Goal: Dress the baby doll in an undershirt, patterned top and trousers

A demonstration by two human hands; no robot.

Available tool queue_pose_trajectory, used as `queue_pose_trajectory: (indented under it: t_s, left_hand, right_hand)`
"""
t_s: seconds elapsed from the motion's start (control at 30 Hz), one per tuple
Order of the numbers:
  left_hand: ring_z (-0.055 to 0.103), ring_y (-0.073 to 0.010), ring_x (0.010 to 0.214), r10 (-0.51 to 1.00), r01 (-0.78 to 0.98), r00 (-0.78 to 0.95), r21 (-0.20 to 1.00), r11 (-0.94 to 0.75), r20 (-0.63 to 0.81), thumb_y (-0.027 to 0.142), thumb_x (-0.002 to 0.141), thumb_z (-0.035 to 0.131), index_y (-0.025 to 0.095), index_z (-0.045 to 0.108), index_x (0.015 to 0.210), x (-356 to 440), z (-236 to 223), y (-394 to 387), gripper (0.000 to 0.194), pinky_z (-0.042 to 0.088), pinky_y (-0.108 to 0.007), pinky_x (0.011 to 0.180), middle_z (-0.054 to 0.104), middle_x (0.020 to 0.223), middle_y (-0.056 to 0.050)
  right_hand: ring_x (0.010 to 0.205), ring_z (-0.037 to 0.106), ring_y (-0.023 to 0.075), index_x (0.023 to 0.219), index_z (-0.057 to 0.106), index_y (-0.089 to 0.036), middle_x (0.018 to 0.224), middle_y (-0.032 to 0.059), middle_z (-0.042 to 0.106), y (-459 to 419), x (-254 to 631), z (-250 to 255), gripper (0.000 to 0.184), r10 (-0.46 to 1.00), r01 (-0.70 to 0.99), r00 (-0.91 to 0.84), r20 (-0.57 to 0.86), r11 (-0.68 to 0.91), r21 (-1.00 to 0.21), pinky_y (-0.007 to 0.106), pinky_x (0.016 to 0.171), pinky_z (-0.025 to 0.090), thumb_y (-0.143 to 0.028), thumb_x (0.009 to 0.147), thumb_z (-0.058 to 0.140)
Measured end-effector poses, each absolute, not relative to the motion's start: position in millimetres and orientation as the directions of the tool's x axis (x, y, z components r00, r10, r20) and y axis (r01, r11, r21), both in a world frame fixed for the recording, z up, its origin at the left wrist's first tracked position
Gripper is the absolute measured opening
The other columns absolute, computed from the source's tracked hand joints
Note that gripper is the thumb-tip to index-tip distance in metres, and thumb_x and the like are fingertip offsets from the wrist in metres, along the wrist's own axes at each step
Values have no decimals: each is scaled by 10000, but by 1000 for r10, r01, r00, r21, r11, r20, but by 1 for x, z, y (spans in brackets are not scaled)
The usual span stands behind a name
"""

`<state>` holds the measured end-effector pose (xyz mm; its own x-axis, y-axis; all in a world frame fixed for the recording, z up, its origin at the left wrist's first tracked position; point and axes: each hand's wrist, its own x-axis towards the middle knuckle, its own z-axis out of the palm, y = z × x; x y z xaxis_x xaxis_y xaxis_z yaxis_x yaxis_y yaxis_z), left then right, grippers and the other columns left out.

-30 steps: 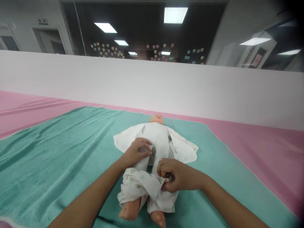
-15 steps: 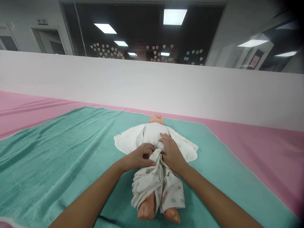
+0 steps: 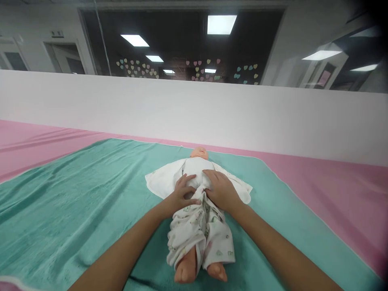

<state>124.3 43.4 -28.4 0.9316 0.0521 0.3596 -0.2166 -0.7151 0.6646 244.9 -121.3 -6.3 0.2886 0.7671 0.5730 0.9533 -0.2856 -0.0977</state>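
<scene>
A white partition [image 3: 194, 109] is seen across the background, with a pink sheet [image 3: 327, 178] at its foot. A teal blanket [image 3: 91, 202] is spread over the sheet, and on it a doll [image 3: 199, 152] is laid face up, head toward the partition. The doll's torso is covered by a white top [image 3: 165, 178], flared out at both sides. Its legs are covered by patterned trousers [image 3: 188, 230], bunched at the waist between the hands. The right hand [image 3: 222, 192] is laid over the belly, fingers close together; whether cloth is pinched cannot be told. The left hand [image 3: 183, 193] is held with fingers and thumb spread, the thumb rested on the trousers. Two bare feet [image 3: 185, 270] are exposed below the cuffs.
</scene>
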Motion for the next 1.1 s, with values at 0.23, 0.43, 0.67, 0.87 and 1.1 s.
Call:
queue_pose_trajectory:
  t_s: [0.23, 0.43, 0.67, 0.87, 1.1]
  left_hand:
    - [180, -272, 1343, 68, -208, 936, 699, -684, 344, 358, 813, 523, 249, 641, 989, 111, -15, 41, 238, 227, -437, 1072, 441, 1345, -9]
    - [515, -197, 1071, 275, -125, 847, 673, -729, 455, 289, 858, 434, 227, 591, 1006, 120, -20, 48, 224, 405, -306, 881, 605, 1081, -25]
    - [562, -159, 787, 226, 94, 837, 277, -956, 498, 290, 920, 306, 206, 532, 950, 141, -15, 51, 243, 392, -266, 668, 569, 940, -28]
    - [565, -200, 755, 192, 144, 888, 145, -979, 417, 314, 890, 365, 204, 542, 909, 173, 13, 51, 209, 370, -293, 650, 604, 863, -43]
    - [399, -225, 1204, 307, 31, 846, 535, -844, 435, 305, 851, 403, 210, 449, 1227, 174, -10, 60, 390, 329, -340, 959, 440, 1319, -67]
  right_hand:
    - [1285, 232, 240, 1304, 385, -81, 1382, 99, 277, -106, 256, -29, 582, 719, 914, 400, 568, -360, -188, 391, 1055, 286, -235, 763, 535]
    - [1232, 339, 229, 1399, 268, -161, 1364, 75, 321, -116, 262, -27, 603, 785, 886, 461, 414, -384, -258, 367, 995, 352, -299, 848, 472]
    - [970, 546, 183, 1277, 470, -234, 1085, 36, 575, -129, 283, -16, 459, 818, 922, 345, 461, -204, -329, 291, 847, 423, -121, 849, 350]
    - [1017, 519, 157, 1083, 585, -188, 1101, 28, 561, -125, 300, -41, 348, 621, 838, 426, 658, 3, -545, 281, 904, 405, -170, 841, 335]
    - [1218, 356, 178, 1207, 492, -163, 1311, 72, 391, -123, 310, -57, 361, 622, 861, 379, 685, 35, -508, 341, 1027, 322, -299, 884, 407]
